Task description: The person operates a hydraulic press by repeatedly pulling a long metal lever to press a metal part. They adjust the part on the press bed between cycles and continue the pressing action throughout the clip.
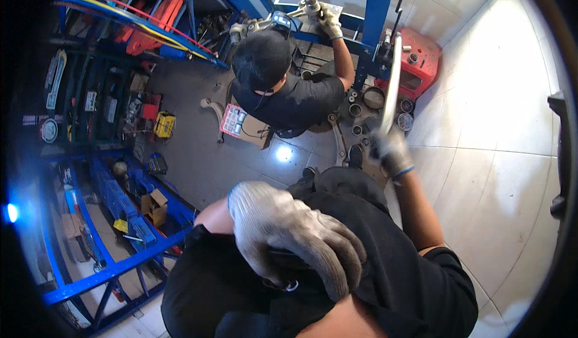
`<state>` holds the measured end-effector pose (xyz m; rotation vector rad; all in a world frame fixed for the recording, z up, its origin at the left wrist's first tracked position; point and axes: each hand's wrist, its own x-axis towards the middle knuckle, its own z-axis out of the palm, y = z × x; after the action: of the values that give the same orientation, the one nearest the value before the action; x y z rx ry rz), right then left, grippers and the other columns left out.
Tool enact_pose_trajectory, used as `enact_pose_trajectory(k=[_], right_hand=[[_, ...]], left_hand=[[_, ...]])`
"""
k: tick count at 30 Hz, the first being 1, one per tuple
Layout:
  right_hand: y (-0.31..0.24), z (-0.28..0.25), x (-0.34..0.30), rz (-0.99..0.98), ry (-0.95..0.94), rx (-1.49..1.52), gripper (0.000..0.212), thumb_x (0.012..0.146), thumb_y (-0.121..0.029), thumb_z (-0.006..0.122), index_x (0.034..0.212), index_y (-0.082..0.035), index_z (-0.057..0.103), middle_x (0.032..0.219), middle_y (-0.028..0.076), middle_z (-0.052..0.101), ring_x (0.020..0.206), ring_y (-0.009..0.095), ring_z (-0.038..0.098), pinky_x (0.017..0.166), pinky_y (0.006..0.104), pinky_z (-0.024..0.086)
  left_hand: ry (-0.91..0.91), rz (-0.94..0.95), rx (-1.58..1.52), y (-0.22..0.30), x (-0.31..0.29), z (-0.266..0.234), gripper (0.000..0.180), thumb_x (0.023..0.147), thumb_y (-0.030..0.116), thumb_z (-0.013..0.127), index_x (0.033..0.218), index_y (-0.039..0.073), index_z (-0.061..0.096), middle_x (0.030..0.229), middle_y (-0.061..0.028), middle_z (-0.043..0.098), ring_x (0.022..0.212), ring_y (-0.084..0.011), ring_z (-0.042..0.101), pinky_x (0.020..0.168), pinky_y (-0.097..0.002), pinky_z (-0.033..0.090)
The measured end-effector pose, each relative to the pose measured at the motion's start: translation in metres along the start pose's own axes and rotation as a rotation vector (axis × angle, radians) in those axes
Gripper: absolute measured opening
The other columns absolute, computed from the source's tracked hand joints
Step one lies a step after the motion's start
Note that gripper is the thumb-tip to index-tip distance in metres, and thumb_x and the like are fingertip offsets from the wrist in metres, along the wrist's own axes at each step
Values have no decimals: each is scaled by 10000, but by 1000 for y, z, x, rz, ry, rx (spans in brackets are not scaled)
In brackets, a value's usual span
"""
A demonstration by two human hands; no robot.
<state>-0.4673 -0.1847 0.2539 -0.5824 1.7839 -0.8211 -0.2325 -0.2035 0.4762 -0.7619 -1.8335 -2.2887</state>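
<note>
My right hand (394, 151), in a grey-white glove, grips the lower part of a long silvery lever bar (392, 85) at the right; the hand is smeared by motion. The bar rises toward a blue press frame (370, 22). My left hand (295, 235), also gloved, lies across the front of my black shirt, fingers loosely bent with nothing visible in them; its palm side is hidden. Ahead, a co-worker in a black cap and shirt (307, 103) holds a gloved hand (329, 22) against a metal part (311, 6) under the press.
A red machine housing (418, 64) stands beside the press, with metal rings (373, 97) on the floor near it. Curved metal arms (338, 139) and a cardboard box (250, 127) lie around the co-worker. Blue racks (108, 278) line the left; a tiled wall (481, 97) bounds the right.
</note>
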Motion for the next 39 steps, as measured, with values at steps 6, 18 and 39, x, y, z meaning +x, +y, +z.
enact_pose_trajectory(k=[6,18,39], right_hand=[[145,23,49,70,142,-475,679,831,-353,710,1370,-51,429,1184,272,659,1106,459,634,969,485,503],[217,31,113,161,-15,-652,791,751,-403,757,1355,13,459,1221,263,656,1167,386,638,973,451,512],[95,14,43,-133,100,73,434,863,-220,733,1180,35,582,922,123,671,849,196,644,708,350,544]], left_hand=[[229,135,168,-28,30,10,297,903,344,670,1147,176,663,1155,-112,617,1243,-453,492,1044,-702,269],[552,172,42,-29,2,31,472,814,321,794,1199,90,649,1077,-115,624,1055,-285,611,989,-446,454],[832,623,-158,-78,46,36,642,766,279,853,1284,13,584,1215,-178,608,1082,-252,632,933,-375,538]])
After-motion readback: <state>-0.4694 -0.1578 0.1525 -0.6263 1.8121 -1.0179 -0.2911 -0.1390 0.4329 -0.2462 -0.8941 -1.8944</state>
